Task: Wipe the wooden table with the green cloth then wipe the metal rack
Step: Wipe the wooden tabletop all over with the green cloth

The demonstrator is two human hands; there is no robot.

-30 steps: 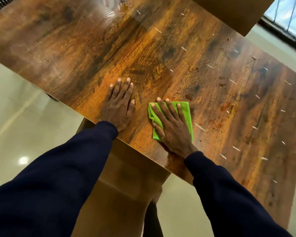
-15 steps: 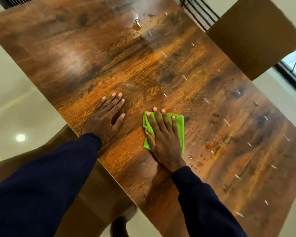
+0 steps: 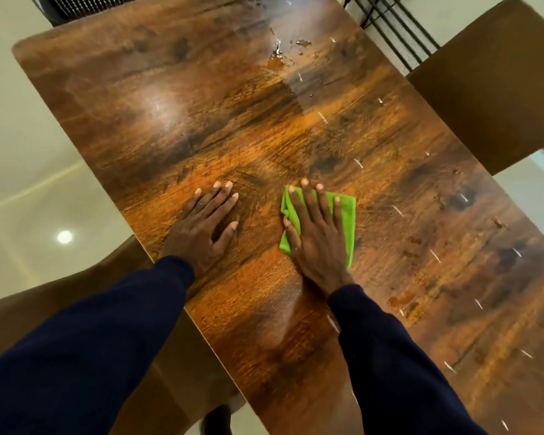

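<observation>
The right hand [image 3: 316, 233] lies flat with fingers spread, pressing the folded green cloth [image 3: 343, 218] onto the wooden table [image 3: 170, 98] near its near edge; the left hand [image 3: 201, 227] rests just beside it, palm down, fingers open and holding nothing. Small pale flecks [image 3: 398, 210] and a wet patch [image 3: 280, 56] mark the tabletop, with a brown chair [image 3: 496, 80] and black metal rack [image 3: 387, 25] beyond the far side

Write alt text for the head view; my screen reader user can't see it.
A person's right hand presses a green cloth flat on a wooden table, while the left hand rests flat beside it. Small wet spots sit farther along the tabletop.
</observation>
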